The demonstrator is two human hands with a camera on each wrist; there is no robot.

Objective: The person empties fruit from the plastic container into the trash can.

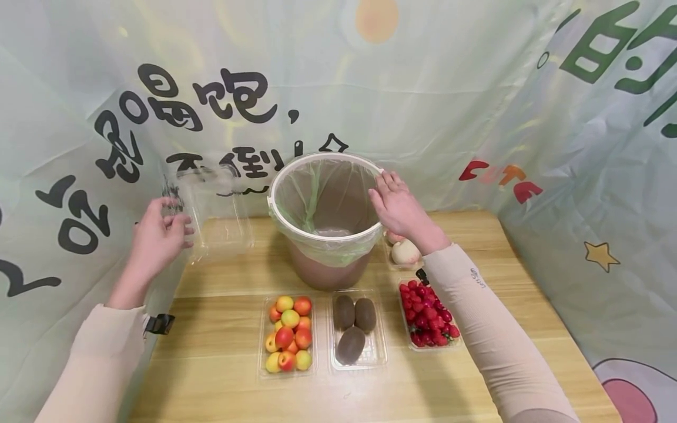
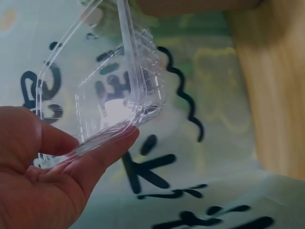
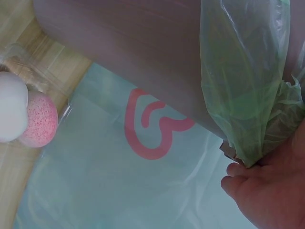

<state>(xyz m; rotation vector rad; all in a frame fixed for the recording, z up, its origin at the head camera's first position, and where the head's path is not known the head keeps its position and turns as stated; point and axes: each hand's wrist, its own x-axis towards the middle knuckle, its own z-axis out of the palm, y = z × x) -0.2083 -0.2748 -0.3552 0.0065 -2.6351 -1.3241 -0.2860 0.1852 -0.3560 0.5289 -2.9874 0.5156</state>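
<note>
A clear plastic container, pinched between thumb and fingers of the left hand, is left of the bin. The right hand, fingers extended, rests at the bin's rim against the green liner; kiwifruit and red berries occupy nearer trays.

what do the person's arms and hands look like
The left sleeve and right sleeve are long and pale beige; the right one carries small dark lettering near its cuff. A small black device sits at the left wrist. The left hand and right hand wear no gloves.
</note>
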